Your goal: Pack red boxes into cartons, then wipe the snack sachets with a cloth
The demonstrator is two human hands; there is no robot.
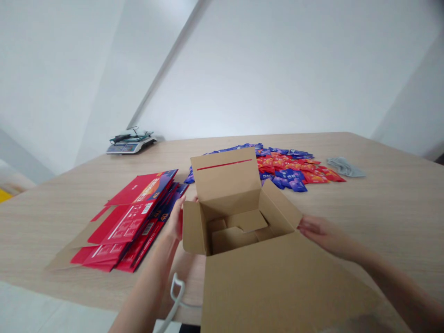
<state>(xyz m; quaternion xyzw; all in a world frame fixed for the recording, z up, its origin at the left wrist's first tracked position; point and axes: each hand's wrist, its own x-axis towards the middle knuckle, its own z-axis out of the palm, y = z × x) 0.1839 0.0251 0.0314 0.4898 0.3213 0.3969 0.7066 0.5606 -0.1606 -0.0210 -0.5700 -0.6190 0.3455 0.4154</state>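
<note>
An open cardboard box (236, 203) stands upright in front of me with its flaps spread, its brown inside showing and its bottom flaps folded inward. The largest flap reaches toward me. My left hand (177, 217) grips the box's left side, its fingers partly hidden behind the left flap. On the other side, my right hand (314, 230) holds the right flap near its outer corner, with the fingers closed on it. Flattened red boxes (132, 217) lie stacked left of my left hand.
Behind the box lies a spread of blue and red packets (287, 167). A grey cloth-like bundle (343, 166) is to their right. A scale (130, 144) with cables on top sits at the back left. A white curved object (176, 293) is at the near edge.
</note>
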